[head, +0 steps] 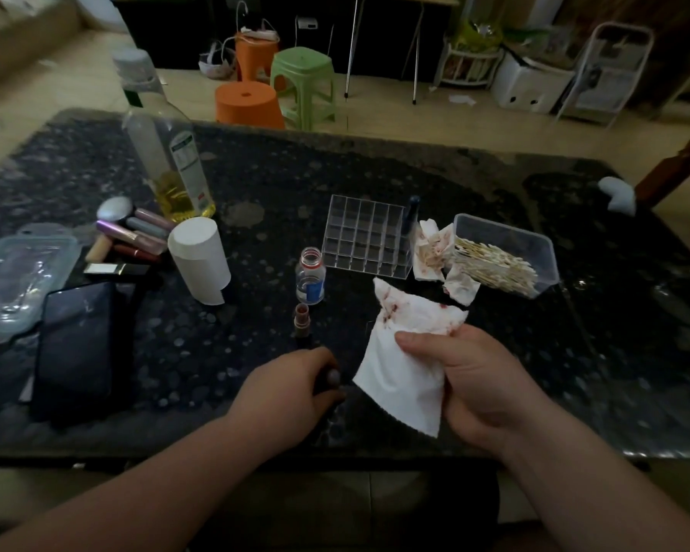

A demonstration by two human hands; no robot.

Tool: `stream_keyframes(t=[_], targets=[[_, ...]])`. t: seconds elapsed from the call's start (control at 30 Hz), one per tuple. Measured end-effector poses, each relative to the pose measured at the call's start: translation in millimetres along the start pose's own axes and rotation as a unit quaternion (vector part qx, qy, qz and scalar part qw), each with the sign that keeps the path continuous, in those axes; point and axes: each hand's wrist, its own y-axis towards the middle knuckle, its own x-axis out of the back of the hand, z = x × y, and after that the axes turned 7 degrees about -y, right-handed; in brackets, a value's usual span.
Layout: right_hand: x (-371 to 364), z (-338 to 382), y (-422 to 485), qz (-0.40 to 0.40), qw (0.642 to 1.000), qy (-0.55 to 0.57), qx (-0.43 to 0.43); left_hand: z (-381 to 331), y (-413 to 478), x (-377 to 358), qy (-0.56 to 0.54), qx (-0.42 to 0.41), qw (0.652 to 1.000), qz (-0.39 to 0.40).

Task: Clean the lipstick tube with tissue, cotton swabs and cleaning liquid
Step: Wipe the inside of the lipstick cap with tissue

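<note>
- Your left hand (291, 386): near the middle of the table's (494, 185) front edge. Its fingers are curled round a dark cylinder (332, 377), of which only the rounded end shows. You cannot tell whether it is a cap.
- Your right hand (475, 376): just right of the left. Thumb and fingers pinch a white tissue (395, 372) smeared red along its top edge.
- Lipstick tube (301, 318): upright on the table just beyond your left hand, uncapped, with a brownish inner sleeve above a dark base.
- Small clear bottle (310, 274): lid off, standing just behind the lipstick tube.
- Clear grid organiser (365, 237): middle of the table, with one dark tube (414, 209) at its back right corner.
- Crumpled stained tissues (431, 253): between the organiser and a clear tub (506, 233) holding cotton swabs (494, 262), toward the right edge.
- Paper roll (200, 256), tall bottle of yellow liquid (176, 169) and heap of lipsticks (136, 233): left half of the table.
- Dark flat case (76, 344) and clear plastic box (17, 272): by the left edge.
</note>
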Motion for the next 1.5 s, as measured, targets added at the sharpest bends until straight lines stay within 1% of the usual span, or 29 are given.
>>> stream_keyframes(t=[0.07,0.2,0.23,0.27,0.37,0.4,0.43,0.7,0.8,0.9,0.93,0.97,1.0,1.07,1.13,1.17,1.2,1.27,1.3,1.37,1.4,1.5], targets=[[0,-1,2,-0.003,1.000,0.000,0.002,-1,1,1,-0.008,0.015,1.000,0.008],[3,0,7,-0.025,0.999,0.021,-0.012,-2,1,25,-0.065,0.082,0.991,0.088],[4,0,9,-0.037,0.999,0.026,-0.018,0,0,34,-0.077,0.103,0.988,0.088],[5,-1,11,-0.050,0.998,0.033,-0.019,3,0,42,-0.092,0.121,0.986,0.065],[4,-2,14,-0.078,0.996,0.045,-0.012,16,8,53,-0.136,0.163,0.974,-0.079],[4,-2,15,-0.085,0.995,0.046,-0.012,20,12,51,-0.133,0.164,0.971,-0.114],[4,-3,16,-0.090,0.995,0.046,-0.015,22,17,47,-0.126,0.159,0.970,-0.132],[6,-5,16,-0.082,0.995,0.054,-0.010,24,32,19,-0.072,0.117,0.981,-0.136],[9,-5,17,-0.080,0.996,0.050,-0.001,19,28,26,-0.099,0.108,0.978,-0.151],[10,-3,16,-0.086,0.994,0.040,0.048,1,13,47,-0.173,0.111,0.966,-0.156],[9,-2,15,-0.093,0.992,0.035,0.078,-8,5,55,-0.225,0.104,0.958,-0.145],[8,0,14,-0.099,0.988,0.031,0.111,-18,-5,62,-0.298,0.094,0.942,-0.125],[5,1,12,-0.103,0.984,0.032,0.141,-28,-15,67,-0.381,0.084,0.916,-0.096],[-2,2,5,-0.096,0.979,0.049,0.173,-41,-29,70,-0.527,0.084,0.845,-0.031],[-10,1,-4,-0.058,0.980,0.086,0.170,-47,-35,67,-0.634,0.090,0.767,0.029],[-13,0,-9,-0.031,0.981,0.106,0.157,-48,-37,66,-0.660,0.081,0.745,0.050],[-16,-1,-14,-0.007,0.982,0.125,0.140,-51,-37,64,-0.673,0.068,0.734,0.061],[-19,-2,-24,0.026,0.982,0.152,0.113,-55,-41,62,-0.677,0.049,0.733,0.040],[-18,-3,-28,0.039,0.982,0.153,0.106,-57,-43,63,-0.670,0.047,0.741,0.015],[-15,-2,-40,0.057,0.987,0.116,0.098,-60,-51,68,-0.643,0.050,0.764,-0.022],[-13,-3,-47,0.067,0.989,0.089,0.096,-60,-56,71,-0.628,0.051,0.776,-0.026],[-5,-8,-72,0.121,0.988,0.030,0.089,-62,-72,78,-0.569,0.048,0.821,-0.008]])
